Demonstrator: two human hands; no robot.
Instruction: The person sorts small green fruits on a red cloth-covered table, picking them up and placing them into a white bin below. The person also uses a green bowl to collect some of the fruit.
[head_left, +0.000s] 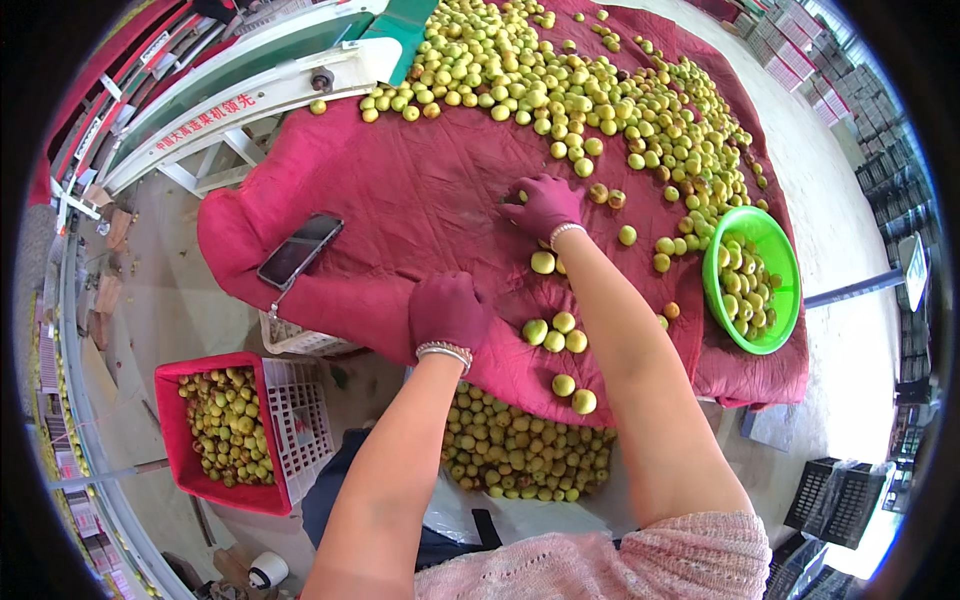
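My right hand (544, 206), in a maroon glove, reaches over the red quilted cloth (405, 202) with its fingers curled around a small yellow-green fruit (523, 196), seen partly between thumb and finger. The fruits look like jujubes. My left hand (450, 311), gloved alike, is curled low over the near part of the cloth; its fingers face away, so anything inside is hidden. Below my right wrist lies a loose fruit (543, 262). Nearer to me is a small group of fruits (555, 340). A large heap of fruits (525, 75) covers the far side.
A green plastic basin (789, 300) with fruits stands at the right. A smartphone (301, 251) lies at the left. Below are a red-lined crate (274, 435) of fruits and more fruits (525, 450) before my lap. A conveyor frame (247, 105) adjoins the cloth; black crates (836, 499) stand lower right.
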